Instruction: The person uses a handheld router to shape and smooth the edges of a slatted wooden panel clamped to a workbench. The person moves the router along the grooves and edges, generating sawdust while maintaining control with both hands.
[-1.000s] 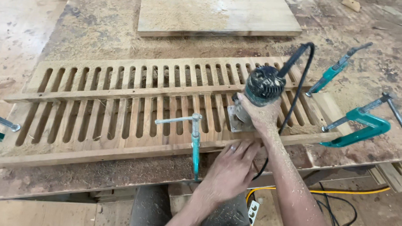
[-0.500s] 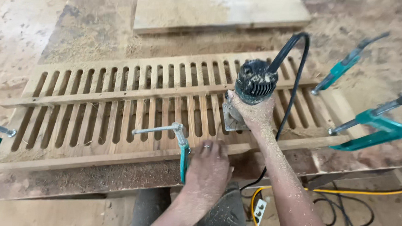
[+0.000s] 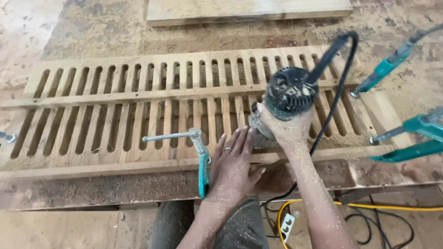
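No packages, signs or screens show anywhere on the sawdust-covered workbench or the floor below it; the only thing that may carry a label is the small white socket block (image 3: 287,227) lying on the floor beside the yellow cable (image 3: 389,205), a narrow rectangle with a few dark marks on its face, too small to tell whether they are printing or just the plug holes

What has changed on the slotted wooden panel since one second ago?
The left hand moved from the bench edge up onto the slotted panel, flat beside the router. The right hand still grips the router. The clamps stayed in place.
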